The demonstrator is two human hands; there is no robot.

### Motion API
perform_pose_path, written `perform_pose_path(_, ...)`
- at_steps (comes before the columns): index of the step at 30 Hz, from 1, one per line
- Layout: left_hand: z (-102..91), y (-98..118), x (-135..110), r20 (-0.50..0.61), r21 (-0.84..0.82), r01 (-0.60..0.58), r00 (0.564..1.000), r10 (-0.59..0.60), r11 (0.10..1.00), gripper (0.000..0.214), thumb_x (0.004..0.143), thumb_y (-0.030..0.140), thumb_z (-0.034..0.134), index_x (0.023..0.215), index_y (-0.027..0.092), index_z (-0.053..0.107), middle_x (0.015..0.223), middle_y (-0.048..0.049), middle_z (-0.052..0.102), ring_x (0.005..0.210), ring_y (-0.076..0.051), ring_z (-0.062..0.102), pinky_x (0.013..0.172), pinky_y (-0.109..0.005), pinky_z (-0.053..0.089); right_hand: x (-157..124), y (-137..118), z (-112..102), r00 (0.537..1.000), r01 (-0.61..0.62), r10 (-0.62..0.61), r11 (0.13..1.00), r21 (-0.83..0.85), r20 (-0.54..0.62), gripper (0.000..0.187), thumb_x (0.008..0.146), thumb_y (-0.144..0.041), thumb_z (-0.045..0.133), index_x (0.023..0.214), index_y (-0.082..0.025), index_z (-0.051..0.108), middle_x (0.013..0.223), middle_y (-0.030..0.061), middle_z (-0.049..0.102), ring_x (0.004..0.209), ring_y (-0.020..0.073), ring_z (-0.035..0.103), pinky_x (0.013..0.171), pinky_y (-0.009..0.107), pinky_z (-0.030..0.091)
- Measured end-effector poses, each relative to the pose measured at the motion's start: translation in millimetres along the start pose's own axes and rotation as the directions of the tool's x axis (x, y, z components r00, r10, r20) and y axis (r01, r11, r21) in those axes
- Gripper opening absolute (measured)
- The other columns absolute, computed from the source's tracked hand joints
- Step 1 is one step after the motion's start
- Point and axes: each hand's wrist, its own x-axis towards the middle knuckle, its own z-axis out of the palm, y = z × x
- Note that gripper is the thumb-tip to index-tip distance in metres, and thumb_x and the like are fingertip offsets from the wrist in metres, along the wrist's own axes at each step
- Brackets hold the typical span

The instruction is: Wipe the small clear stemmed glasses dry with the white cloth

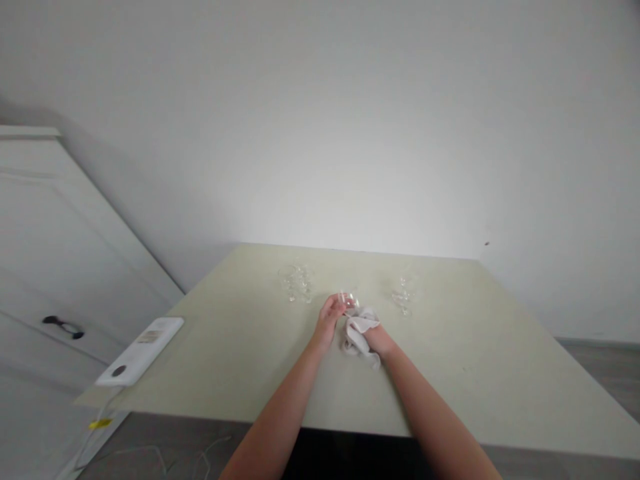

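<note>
My left hand (331, 312) is closed around a clear drinking glass (351, 300), which shows mainly by its bright reflections. A whitish cloth (359, 332) hangs bunched in my right hand (376, 340); the cloth covers most of those fingers. It lies right against the near side of the glass, and its loose end droops toward the tabletop. Whether the cloth reaches inside the glass I cannot tell.
A cluster of several clear glass pieces (299, 281) stands left of my hands, and a smaller group of clear glassware (403, 297) is to the right. On the pale table (480, 373), a white power strip (143, 350) lies by the left edge, near a white cabinet (65, 267).
</note>
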Motion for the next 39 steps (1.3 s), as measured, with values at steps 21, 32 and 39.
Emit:
perform_pose_path(21, 1.4, 2, -1, 0.051, -0.183, 0.150, 0.988, -0.143, 0.972, 0.059, 0.068, 0.053, 0.076, 0.112, 0.016, 0.064, 0.100, -0.0093, 0.069, 0.087, -0.020, 0.064, 0.080, -0.032, 0.047, -3, 0, 1, 1.000, -0.031, 0.030, 0.998, 0.053, 0.006, 0.037, 0.068, -0.051, 0.070, 0.078, -0.016, 0.062, 0.068, 0.0014, 0.063, 0.061, 0.0136, 0.054, 0.060, 0.027, 0.047)
perform_pose_path(32, -2.3, 1, -2, 0.083, -0.157, 0.180, 0.982, -0.168, 0.971, 0.066, 0.060, 0.052, 0.083, 0.111, 0.015, 0.064, 0.097, -0.0095, 0.070, 0.082, -0.019, 0.065, 0.076, -0.030, 0.047, -4, 6, -1, 0.985, -0.091, 0.069, 0.986, 0.139, 0.157, 0.037, 0.070, -0.051, 0.071, 0.074, -0.017, 0.058, 0.064, -0.0003, 0.061, 0.055, 0.0117, 0.053, 0.053, 0.023, 0.044)
perform_pose_path(39, 3.2, 8, -5, 0.124, -0.190, 0.171, 0.981, -0.150, 0.967, 0.065, 0.063, 0.054, 0.080, 0.113, 0.015, 0.065, 0.103, -0.0121, 0.071, 0.081, -0.019, 0.066, 0.078, -0.033, 0.049, -10, 11, -1, 0.939, -0.330, 0.256, 0.856, 0.398, 0.228, 0.050, 0.057, -0.052, 0.081, 0.086, -0.017, 0.059, 0.065, 0.0022, 0.067, 0.053, 0.0168, 0.062, 0.053, 0.028, 0.050)
